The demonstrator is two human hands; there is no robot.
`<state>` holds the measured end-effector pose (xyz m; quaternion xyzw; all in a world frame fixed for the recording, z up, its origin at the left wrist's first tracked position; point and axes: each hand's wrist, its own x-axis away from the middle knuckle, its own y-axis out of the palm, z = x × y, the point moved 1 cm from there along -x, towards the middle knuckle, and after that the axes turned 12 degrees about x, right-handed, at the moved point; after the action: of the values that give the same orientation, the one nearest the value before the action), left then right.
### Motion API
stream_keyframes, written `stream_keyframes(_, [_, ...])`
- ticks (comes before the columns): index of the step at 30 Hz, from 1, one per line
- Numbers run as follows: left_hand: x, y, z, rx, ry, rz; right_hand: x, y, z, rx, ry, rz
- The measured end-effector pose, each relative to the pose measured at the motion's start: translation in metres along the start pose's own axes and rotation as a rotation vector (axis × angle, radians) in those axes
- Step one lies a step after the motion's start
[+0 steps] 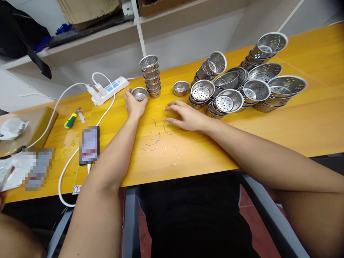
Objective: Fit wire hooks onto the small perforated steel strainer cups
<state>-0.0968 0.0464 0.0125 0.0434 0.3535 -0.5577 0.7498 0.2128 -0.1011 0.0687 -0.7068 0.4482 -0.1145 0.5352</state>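
My left hand (135, 104) is closed around a small perforated metal strainer cup (139, 94) that stands upright on the table. Beside it rises a stack of similar strainer cups (152, 75). My right hand (186, 115) hovers low over the table, thumb and fingers apart. Its fingertips are close to a curved wire (160, 106) and another bent wire (164, 128); whether they touch is not clear. Several more curved wires (158, 141) lie scattered in front of my hands. A single strainer cup (181, 88) sits beyond my right hand.
Many strainer cups (228, 101) are piled and nested at the right. On the left are a power strip (111, 90) with a white cable, a phone (89, 145), a green-and-yellow screwdriver (71, 121) and a cardboard box (34, 129). A shelf (107, 36) runs along the back.
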Motion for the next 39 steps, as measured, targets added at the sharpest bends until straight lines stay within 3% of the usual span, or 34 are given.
stream_keyframes(1, [-0.001, -0.001, 0.008, -0.001, -0.02, 0.097, 0.0, 0.0, 0.001, -0.002, 0.004, 0.026])
stream_keyframes(3, [0.001, 0.0, 0.032, 0.045, 0.067, 0.139, -0.001, -0.002, 0.003, 0.003, 0.029, 0.102])
stream_keyframes(5, [0.007, 0.002, 0.057, 0.113, 0.189, 0.074, -0.001, -0.003, 0.006, 0.02, 0.059, 0.166])
stream_keyframes(7, [0.018, 0.006, 0.077, 0.177, 0.267, -0.091, -0.002, -0.006, 0.009, 0.028, 0.042, 0.158])
stream_keyframes(11, [0.037, 0.015, 0.094, 0.257, 0.238, -0.396, -0.001, -0.011, 0.004, -0.012, -0.142, -0.077])
stream_keyframes(14, [0.043, 0.018, 0.096, 0.278, 0.133, -0.478, 0.002, -0.017, -0.008, -0.03, -0.251, -0.266])
stream_keyframes(18, [0.043, 0.018, 0.097, 0.273, 0.072, -0.475, 0.007, -0.025, -0.025, -0.161, -0.302, -0.453])
stream_keyframes(21, [0.043, 0.019, 0.099, 0.307, 0.059, -0.429, 0.014, -0.026, -0.04, -0.35, -0.314, -0.677])
stream_keyframes(24, [0.041, 0.02, 0.099, 0.33, 0.06, -0.361, 0.02, -0.021, -0.056, -0.313, -0.37, -0.791])
stream_keyframes(28, [0.038, 0.018, 0.095, 0.32, 0.067, -0.322, 0.02, -0.015, -0.065, -0.154, -0.388, -0.702])
stream_keyframes(34, [0.043, 0.016, 0.099, 0.192, -0.007, -0.496, 0.008, -0.013, -0.042, 0.061, -0.188, -0.423])
stream_keyframes(39, [0.045, 0.017, 0.101, 0.187, -0.006, -0.513, 0.008, -0.01, -0.028, 0.06, -0.148, -0.256])
